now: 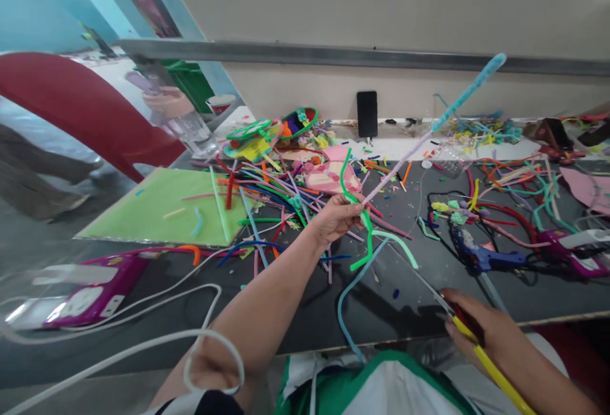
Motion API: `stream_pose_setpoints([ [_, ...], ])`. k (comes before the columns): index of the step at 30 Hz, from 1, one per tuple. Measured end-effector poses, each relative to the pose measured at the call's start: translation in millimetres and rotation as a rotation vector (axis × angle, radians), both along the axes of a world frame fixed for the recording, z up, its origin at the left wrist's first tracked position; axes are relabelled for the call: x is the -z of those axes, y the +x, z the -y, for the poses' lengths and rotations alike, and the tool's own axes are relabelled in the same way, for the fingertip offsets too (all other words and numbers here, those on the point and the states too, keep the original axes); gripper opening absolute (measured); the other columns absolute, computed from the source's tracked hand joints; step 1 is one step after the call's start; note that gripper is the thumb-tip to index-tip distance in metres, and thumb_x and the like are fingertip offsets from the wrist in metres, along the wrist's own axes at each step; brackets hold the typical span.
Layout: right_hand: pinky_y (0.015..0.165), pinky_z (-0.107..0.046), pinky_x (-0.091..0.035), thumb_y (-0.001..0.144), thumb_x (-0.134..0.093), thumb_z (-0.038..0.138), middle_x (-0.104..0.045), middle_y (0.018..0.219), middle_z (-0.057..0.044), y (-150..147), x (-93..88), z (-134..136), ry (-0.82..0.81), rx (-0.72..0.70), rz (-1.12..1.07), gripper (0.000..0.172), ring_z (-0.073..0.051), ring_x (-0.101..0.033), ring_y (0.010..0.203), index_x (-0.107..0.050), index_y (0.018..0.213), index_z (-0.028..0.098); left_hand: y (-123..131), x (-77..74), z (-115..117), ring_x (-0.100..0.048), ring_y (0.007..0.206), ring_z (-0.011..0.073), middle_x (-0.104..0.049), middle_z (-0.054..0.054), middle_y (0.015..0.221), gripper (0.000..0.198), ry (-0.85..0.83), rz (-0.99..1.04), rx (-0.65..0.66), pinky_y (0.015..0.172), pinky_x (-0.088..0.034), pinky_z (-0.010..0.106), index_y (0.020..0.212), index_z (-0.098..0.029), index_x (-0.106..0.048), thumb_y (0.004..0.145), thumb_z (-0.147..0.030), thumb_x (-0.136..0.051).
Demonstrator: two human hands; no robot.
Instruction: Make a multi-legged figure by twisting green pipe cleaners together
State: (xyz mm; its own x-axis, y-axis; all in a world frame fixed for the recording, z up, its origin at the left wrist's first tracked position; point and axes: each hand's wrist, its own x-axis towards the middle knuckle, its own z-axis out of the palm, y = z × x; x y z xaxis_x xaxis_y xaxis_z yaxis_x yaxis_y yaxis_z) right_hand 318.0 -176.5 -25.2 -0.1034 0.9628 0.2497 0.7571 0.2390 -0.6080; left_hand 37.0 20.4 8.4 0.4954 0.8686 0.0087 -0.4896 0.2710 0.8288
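My left hand [336, 217] is closed around a bunch of pipe cleaners above the dark table [305, 313]. One long lilac and light-blue pipe cleaner [431, 128] sticks up and to the right from it, and green pipe cleaners [369, 237] curl down below it. A pale blue pipe cleaner [345, 300] hangs toward the table's front edge. My right hand [476, 329] grips scissors with yellow and red handles [469, 332] near the front edge, blades pointing up-left.
A heap of coloured pipe cleaners [276, 189] covers the table's middle, beside a green sheet [162, 205]. Blue glue gun [481, 256] and cables lie right; a purple glue gun [95, 294] with white cord lies left. A black phone [366, 113] leans on the partition.
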Motion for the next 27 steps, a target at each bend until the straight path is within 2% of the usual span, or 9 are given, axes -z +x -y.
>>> stream_pose_setpoints([
  [4, 0.067, -0.026, -0.056, 0.078, -0.057, 0.027, -0.073, 0.096, -0.006, 0, -1.6, -8, 0.013, -0.114, 0.133, 0.035, -0.019, -0.071, 0.073, -0.060, 0.113, 0.025, 0, 1.9, 0, -0.060, 0.046, 0.0119, -0.065, 0.002, 0.061, 0.032, 0.027, -0.029, 0.046, 0.044, -0.049, 0.021, 0.079, -0.012, -0.067, 0.058, -0.031, -0.082],
  [8, 0.076, -0.026, -0.055, 0.084, -0.052, 0.026, -0.070, 0.105, -0.008, -3, -9.9, -11, -0.041, -0.133, 0.196, 0.034, -0.019, -0.070, 0.088, -0.056, 0.118, 0.022, 3, 2.9, 0, -0.060, 0.046, 0.0116, -0.065, 0.002, 0.062, 0.032, 0.045, -0.028, 0.069, 0.045, -0.050, 0.021, 0.079, -0.011, -0.067, 0.058, -0.031, -0.082],
  [12, 0.081, -0.028, -0.054, 0.086, -0.050, 0.026, -0.067, 0.112, -0.010, -11, -20.7, -12, -0.135, -0.166, 0.206, 0.035, -0.019, -0.068, 0.095, -0.053, 0.121, 0.022, 6, 2.9, 3, -0.061, 0.049, 0.0118, -0.066, 0.002, 0.062, 0.029, 0.052, -0.047, 0.088, 0.047, -0.050, 0.021, 0.080, -0.011, -0.068, 0.061, -0.029, -0.081],
  [17, 0.084, -0.033, -0.052, 0.083, -0.049, 0.020, -0.062, 0.119, -0.009, -23, -33.4, -17, -0.286, -0.139, 0.215, 0.043, -0.020, -0.065, 0.100, -0.048, 0.126, 0.024, 12, 0.8, 8, -0.061, 0.047, 0.0126, -0.064, 0.001, 0.059, 0.028, 0.040, -0.053, 0.098, 0.047, -0.050, 0.022, 0.077, -0.011, -0.067, 0.060, -0.028, -0.082],
  [24, 0.085, -0.038, -0.050, 0.080, -0.049, 0.019, -0.056, 0.128, -0.009, -28, -36.6, -22, -0.278, -0.072, 0.342, 0.050, -0.025, -0.060, 0.108, -0.047, 0.129, 0.025, 12, 1.6, 8, -0.060, 0.047, 0.0119, -0.065, 0.002, 0.061, 0.028, 0.045, -0.062, 0.093, 0.047, -0.050, 0.022, 0.076, -0.011, -0.067, 0.060, -0.027, -0.082],
  [27, 0.081, -0.036, -0.051, 0.078, -0.050, 0.018, -0.056, 0.127, -0.009, -26, -37.6, -25, -0.280, -0.077, 0.386, 0.052, -0.024, -0.061, 0.103, -0.047, 0.129, 0.026, 11, 4.0, 7, -0.060, 0.048, 0.0122, -0.066, 0.002, 0.062, 0.028, 0.048, -0.062, 0.105, 0.048, -0.050, 0.022, 0.077, -0.011, -0.067, 0.060, -0.028, -0.082],
])
